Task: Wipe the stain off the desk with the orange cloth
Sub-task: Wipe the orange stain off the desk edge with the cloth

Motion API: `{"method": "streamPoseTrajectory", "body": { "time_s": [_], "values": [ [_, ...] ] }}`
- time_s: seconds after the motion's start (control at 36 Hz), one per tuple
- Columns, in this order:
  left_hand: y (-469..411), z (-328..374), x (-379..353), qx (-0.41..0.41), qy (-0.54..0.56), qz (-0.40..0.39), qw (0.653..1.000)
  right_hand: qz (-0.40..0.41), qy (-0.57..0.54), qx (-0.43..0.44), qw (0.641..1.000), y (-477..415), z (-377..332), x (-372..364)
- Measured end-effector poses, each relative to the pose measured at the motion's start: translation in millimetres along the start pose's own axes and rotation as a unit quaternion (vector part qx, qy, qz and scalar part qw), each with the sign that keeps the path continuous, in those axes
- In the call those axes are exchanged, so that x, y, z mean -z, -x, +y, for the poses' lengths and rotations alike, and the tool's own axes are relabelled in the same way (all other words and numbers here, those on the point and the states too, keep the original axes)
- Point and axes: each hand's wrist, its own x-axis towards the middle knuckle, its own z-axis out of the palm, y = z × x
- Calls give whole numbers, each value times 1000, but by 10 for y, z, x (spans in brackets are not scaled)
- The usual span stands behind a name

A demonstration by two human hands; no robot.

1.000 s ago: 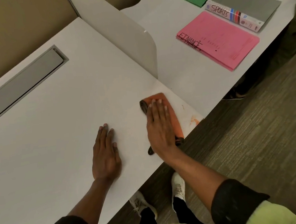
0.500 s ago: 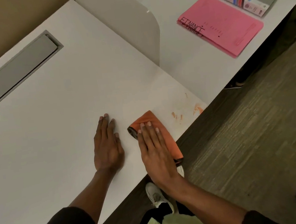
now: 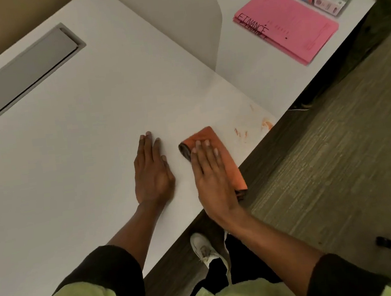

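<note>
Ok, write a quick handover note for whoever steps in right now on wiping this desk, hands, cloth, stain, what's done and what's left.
Left hand: flat on the desk, palm down, holding nothing.
Right hand: pressed flat on the folded orange cloth near the front edge.
Stain: orange smears show to the right of the cloth, by the desk corner, uncovered.
Done: cloth is on the desk under the hand.
Left: push the cloth right over the smears and rub until they are gone.
</note>
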Motion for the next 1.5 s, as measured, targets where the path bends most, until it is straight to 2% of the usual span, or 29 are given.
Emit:
{"method": "streamPoseTrajectory", "body": {
  "time_s": [0.08, 0.14, 0.25, 0.36, 0.44, 0.61, 0.81, 0.92, 0.97, 1.14, 1.36, 1.5],
  "values": [
    [3, -12, 0, -8, -3, 3, 1000, -39, 17, 33, 999, 312, -5, 1],
    [2, -17, -4, -10, -3, 4, 1000, -25, 29, 32, 999, 201, 140, 46],
    [13, -21, 7, -11, 5, 1, 1000, 31, 16, -21, 999, -332, 405, 144],
    [12, -15, 9, -14, 4, 8, 1000, 51, 1, -62, 997, -661, 435, 195],
    [8, -27, -8, -14, 7, 11, 1000, 63, -3, -51, 997, -446, 329, 87],
    [-4, -39, -25, -17, 4, 10, 1000, 1, 5, -18, 1000, 267, 162, 55],
    [0, -30, -2, -14, 3, 9, 1000, 43, 20, -94, 994, -692, 485, 269],
    [-7, -34, -22, -13, 1, 14, 1000, 53, 23, -89, 994, -847, 526, 238],
    [-11, -35, -30, -11, -2, 15, 1000, 45, 25, -81, 995, -603, 465, 222],
    [-18, -24, -37, -16, -7, 20, 1000, -47, 47, -58, 996, 224, 376, 289],
    [-5, 13, -30, -18, -24, 35, 999, -28, 73, -82, 994, -872, 850, 522],
    [12, 20, -29, -19, -30, 36, 999, -32, 40, -83, 995, -619, 726, 502]
  ]
}}
